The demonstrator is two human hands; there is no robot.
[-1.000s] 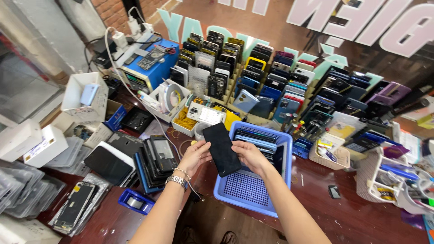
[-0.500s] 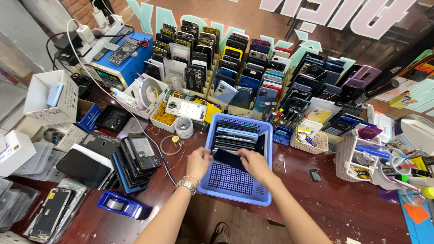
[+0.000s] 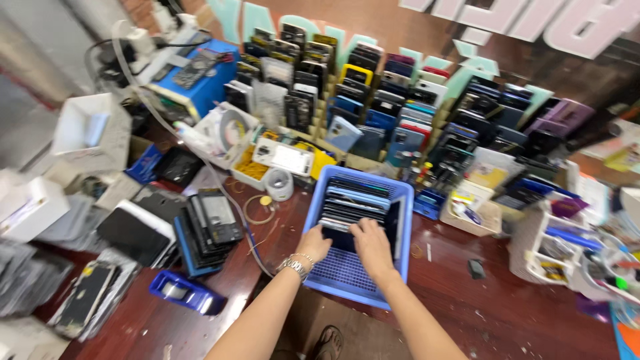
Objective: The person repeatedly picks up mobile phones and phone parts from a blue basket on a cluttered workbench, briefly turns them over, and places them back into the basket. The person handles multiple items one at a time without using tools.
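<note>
Cluttered red-brown bench (image 3: 507, 313). Both hands inside blue basket (image 3: 333, 280). Left hand (image 3: 313, 243), right hand (image 3: 370, 243) with fingers curled on near end of stacked dark phones (image 3: 353, 203); grip unclear. Best press evenly, keep stack square against far wall.

Dark phone screens (image 3: 353, 207) stacked in blue basket (image 3: 347, 280) — white letter sign (image 3: 533, 20) behind.

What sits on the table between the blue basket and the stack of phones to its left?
In the head view, between the blue basket and the phone stack lie a loose wire ring and a thin cable.
</note>
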